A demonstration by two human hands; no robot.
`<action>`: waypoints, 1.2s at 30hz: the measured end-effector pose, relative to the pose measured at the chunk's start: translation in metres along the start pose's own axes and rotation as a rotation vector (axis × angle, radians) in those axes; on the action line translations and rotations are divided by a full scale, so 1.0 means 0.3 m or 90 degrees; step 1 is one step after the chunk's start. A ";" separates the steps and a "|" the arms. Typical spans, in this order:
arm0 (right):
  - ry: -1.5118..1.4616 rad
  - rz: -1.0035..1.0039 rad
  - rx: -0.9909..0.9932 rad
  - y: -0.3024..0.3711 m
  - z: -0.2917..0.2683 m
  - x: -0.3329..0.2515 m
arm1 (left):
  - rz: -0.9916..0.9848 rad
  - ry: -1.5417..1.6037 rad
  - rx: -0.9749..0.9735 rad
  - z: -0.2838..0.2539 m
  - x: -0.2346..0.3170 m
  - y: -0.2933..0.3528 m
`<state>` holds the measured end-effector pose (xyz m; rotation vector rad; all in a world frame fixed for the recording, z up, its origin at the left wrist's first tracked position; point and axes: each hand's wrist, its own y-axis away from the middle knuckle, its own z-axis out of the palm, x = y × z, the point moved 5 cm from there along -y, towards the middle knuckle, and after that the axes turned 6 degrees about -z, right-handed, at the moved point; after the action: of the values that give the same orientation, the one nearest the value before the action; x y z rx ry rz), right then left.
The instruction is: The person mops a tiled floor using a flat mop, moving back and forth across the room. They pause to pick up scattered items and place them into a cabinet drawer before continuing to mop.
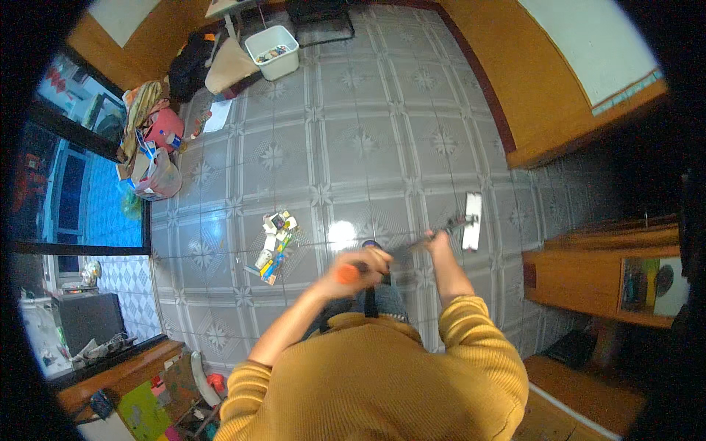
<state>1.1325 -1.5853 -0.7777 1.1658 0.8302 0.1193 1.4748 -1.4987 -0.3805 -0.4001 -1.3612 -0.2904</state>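
Observation:
A flat mop with a white head [473, 224] lies against the grey tiled floor at my right. Its dark handle [408, 251] slants across in front of my body and ends in an orange grip [346, 275]. My left hand [368, 263], blurred by motion, is closed around the handle just below that orange end. Farther down, near the mop head, my right hand [438, 242] is wrapped round the same handle. A pile of small boxes and packages [273, 246], white, yellow and blue, sits on the floor to the left of my hands.
At the far left stand a clear tub [159, 178] and a pink bag [163, 131] beside a glass door frame. A white bin [273, 53] is at the back. On the right, a wooden cabinet [581, 283] juts out. White paper [217, 116] lies on the floor.

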 end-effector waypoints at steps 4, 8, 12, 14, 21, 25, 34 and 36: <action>0.004 0.022 0.065 -0.151 0.018 -0.227 | 0.044 0.040 -0.081 0.072 -0.041 -0.264; 0.077 0.080 0.087 -0.115 0.300 -0.129 | -0.063 0.007 0.157 -0.182 0.000 -0.319; 0.196 0.223 -0.054 0.268 0.728 0.207 | 0.038 0.036 0.350 -0.390 0.331 -0.128; 0.208 0.217 -0.034 0.537 0.875 0.367 | 0.181 -0.034 0.400 -0.362 0.556 -0.051; 0.305 0.404 -0.246 0.881 1.307 0.606 | 0.208 -0.364 0.668 -0.201 0.753 -0.049; 0.224 0.475 -0.288 0.876 1.450 0.571 | 0.271 -0.399 0.635 -0.255 0.756 -0.135; -0.062 0.469 -0.230 0.386 1.625 0.026 | 0.396 -0.209 0.358 -0.727 0.667 -0.573; -0.151 0.280 -0.138 0.107 1.662 -0.163 | 0.360 -0.133 0.260 -0.882 0.528 -0.848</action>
<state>1.4232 -1.9759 -0.6555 1.1152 0.3341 0.4145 1.6301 -1.8389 -0.2389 -0.4604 -1.4074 0.5016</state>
